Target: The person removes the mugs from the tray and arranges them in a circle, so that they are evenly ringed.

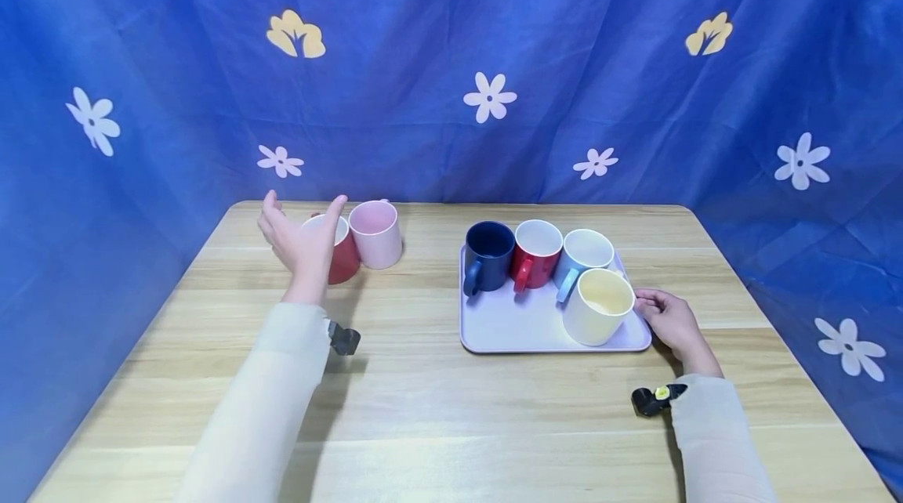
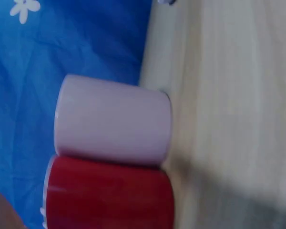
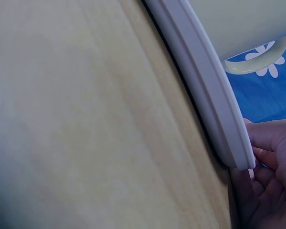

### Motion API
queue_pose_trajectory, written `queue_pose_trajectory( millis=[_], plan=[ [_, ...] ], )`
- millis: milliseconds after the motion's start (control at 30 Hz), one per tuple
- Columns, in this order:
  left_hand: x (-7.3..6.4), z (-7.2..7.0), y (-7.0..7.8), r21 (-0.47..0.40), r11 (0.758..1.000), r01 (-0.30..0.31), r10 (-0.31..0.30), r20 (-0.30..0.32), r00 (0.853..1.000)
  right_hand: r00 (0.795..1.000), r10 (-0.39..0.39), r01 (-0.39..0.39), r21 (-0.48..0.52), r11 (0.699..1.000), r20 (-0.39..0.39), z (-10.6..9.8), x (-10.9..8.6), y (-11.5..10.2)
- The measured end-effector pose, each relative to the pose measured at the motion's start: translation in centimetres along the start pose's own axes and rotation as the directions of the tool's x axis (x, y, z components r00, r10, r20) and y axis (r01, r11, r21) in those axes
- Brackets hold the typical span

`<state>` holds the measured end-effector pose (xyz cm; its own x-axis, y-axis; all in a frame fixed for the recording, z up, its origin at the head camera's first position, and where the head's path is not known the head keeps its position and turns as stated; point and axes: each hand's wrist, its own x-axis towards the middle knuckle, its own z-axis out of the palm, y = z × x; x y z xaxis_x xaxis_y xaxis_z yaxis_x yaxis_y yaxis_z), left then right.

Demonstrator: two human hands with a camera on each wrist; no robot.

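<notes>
My left hand (image 1: 299,244) is raised with fingers and thumb spread wide, overlapping a red mug (image 1: 343,262) with a white inside. Beside that mug, side against side, stands a pink mug (image 2: 112,121). At the lavender tray's (image 1: 504,327) right edge, my right hand (image 1: 673,324) grips the rim, thumb above and fingers below it in the right wrist view. A cream mug (image 1: 591,319) stands upright on the tray near that hand, its handle (image 3: 257,64) facing away. Behind it on the tray stand a dark blue mug (image 1: 494,258), another red mug (image 1: 542,269) and a light blue mug (image 1: 589,247).
All this is on a light wood-grain table (image 1: 423,425). A blue curtain (image 1: 395,95) with white and yellow prints hangs along its back and sides. Bare tabletop lies between the left pair of mugs and the tray.
</notes>
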<state>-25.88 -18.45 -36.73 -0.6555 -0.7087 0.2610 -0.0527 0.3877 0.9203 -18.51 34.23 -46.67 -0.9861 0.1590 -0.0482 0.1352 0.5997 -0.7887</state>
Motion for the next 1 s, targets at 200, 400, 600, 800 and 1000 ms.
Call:
queue_pose_trajectory(
  millis=[200, 400, 600, 800, 1000],
  plan=[
    [-0.9, 0.9, 2.0, -0.004, 0.999, -0.047, 0.047, 0.027, 0.999, 1.000, -0.001, 0.001, -0.001, 1.000, -0.003, 0.1, 0.0, 0.0],
    [-2.5, 2.4, 3.8, -0.047, 0.986, -0.158, 0.160, 0.056, 0.986, 1.000, -0.005, 0.005, 0.003, 1.000, -0.004, 0.0, 0.1, 0.1],
    [-4.9, 4.4, 5.5, -0.061, 0.974, -0.220, 0.227, 0.135, 0.965, 1.000, -0.012, 0.012, -0.003, 1.000, -0.008, 0.0, 0.1, 0.4],
    [-7.4, 6.2, 6.3, -0.060, 0.951, -0.302, 0.308, 0.176, 0.935, 1.000, -0.009, 0.009, 0.004, 1.000, -0.004, 0.1, 0.3, 0.7],
    [-9.6, 7.8, 6.9, -0.132, 0.930, -0.343, 0.364, 0.204, 0.909, 1.000, -0.011, 0.011, -0.003, 1.000, -0.009, 0.1, 0.3, 0.5]
  ],
)
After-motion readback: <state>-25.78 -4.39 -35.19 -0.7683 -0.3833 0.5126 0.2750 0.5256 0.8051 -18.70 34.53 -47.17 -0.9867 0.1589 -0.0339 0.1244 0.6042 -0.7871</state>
